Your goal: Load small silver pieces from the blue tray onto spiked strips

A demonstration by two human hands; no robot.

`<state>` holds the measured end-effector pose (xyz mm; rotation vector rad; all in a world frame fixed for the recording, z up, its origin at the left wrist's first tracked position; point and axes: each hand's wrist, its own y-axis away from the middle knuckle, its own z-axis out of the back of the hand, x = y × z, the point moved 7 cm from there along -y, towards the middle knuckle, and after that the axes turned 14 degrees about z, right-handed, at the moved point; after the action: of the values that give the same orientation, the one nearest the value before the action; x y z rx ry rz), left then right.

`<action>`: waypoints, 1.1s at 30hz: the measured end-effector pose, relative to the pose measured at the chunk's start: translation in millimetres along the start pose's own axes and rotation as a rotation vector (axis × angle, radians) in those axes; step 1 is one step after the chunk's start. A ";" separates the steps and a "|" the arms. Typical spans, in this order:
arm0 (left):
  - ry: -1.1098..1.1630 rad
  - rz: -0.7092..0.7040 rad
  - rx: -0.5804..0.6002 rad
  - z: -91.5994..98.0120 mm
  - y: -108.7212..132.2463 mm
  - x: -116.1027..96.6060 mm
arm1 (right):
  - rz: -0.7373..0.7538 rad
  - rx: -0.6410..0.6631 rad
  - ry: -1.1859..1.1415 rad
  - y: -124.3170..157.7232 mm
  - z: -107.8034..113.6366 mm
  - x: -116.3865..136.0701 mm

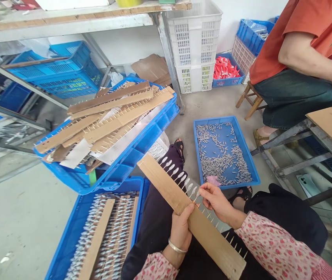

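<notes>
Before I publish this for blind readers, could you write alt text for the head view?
A person's left hand grips a brown strip edged with thin spikes, while the right hand fingers a pale piece on one. A blue tray of small grey pieces lies on the floor.

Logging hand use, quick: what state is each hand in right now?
Left hand: closed, holding the brown strip.
Right hand: closed, fingertips pinching a small pale piece.

I could read no lettering anywhere; the marks on the small rectangular blue plastic crate [227,82] were too blurred.
</notes>
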<state>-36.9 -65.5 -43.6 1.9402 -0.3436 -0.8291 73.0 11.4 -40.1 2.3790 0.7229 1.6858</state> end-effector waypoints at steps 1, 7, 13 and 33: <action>-0.005 -0.001 -0.003 0.8 0.0 0.3 | -0.012 0.000 0.005 -0.1 0.5 -0.7; -0.015 -0.010 -0.025 2.6 0.0 0.2 | 0.012 -0.024 0.022 2.1 0.8 -0.5; -0.013 -0.029 -0.034 2.0 1.7 -1.4 | 0.017 -0.039 0.011 6.3 -3.2 -3.9; -0.018 0.085 0.157 -4.5 10.1 13.0 | -0.120 -0.276 -0.346 -6.3 26.4 -19.3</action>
<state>-23.3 -74.6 -38.8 2.0484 -0.5113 -0.7849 90.3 12.3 -68.5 2.2921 0.5245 1.1944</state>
